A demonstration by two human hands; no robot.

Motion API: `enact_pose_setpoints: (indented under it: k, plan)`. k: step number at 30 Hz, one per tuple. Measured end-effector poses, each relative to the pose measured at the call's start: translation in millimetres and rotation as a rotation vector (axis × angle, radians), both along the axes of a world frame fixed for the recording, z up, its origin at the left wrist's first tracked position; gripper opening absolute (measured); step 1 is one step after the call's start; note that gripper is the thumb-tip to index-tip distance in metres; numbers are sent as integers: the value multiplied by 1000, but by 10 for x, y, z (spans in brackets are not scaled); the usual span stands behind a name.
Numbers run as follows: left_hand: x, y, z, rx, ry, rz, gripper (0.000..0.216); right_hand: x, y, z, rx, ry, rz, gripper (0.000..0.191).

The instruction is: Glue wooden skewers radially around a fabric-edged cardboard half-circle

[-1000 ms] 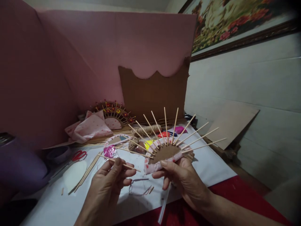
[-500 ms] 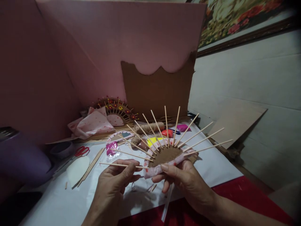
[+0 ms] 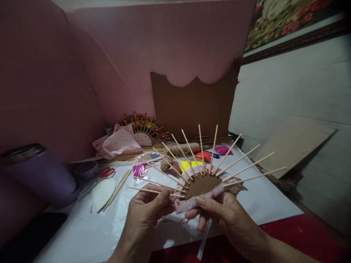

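Note:
A half-round cardboard piece point(image 3: 201, 188), edged with pink-spotted fabric, has several thin wooden sticks fanning out from its curved side. My right hand point(image 3: 219, 212) grips its straight fabric edge, thumb on top and fingers beneath. Between the thumb and fingers of my left hand point(image 3: 152, 206) is the lowest wooden stick point(image 3: 145, 189), whose inner end lies against the cardboard at the left corner. A clear glue stick point(image 3: 204, 241) hangs below my right hand; what holds it is hidden.
Behind stand a decorated stick fan point(image 3: 145, 126), folded spotted fabric point(image 3: 117, 140) and a twine roll point(image 3: 182, 148). Clay packets, including a yellow one point(image 3: 192, 166), lie beyond my hands. At left are loose sticks point(image 3: 117, 190), red-handled scissors point(image 3: 107, 172) and a purple tumbler point(image 3: 41, 175).
The camera view has shifted, so the whole scene sits further right. Both hands keep their hold, and the left-hand stick now lies slightly further in over the cardboard.

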State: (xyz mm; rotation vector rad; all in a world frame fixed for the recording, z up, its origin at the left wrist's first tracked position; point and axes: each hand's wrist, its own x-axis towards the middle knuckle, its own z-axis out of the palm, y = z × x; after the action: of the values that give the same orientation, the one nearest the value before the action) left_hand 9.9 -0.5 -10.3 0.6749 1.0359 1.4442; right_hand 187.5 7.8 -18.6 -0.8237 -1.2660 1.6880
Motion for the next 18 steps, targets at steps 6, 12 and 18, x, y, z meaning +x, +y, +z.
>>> enact_pose_setpoints:
  k: [6,12,18]
  plan:
    - [8,-4,6,-30,-41,44,23,-3,14,-9,29,5,10,25]
    - [16,-5,11,-61,-57,70,27,-13,16,6,13,5,19,25]
    - [16,1,-4,-50,-45,69,26,1,30,-30,27,15,23,25]
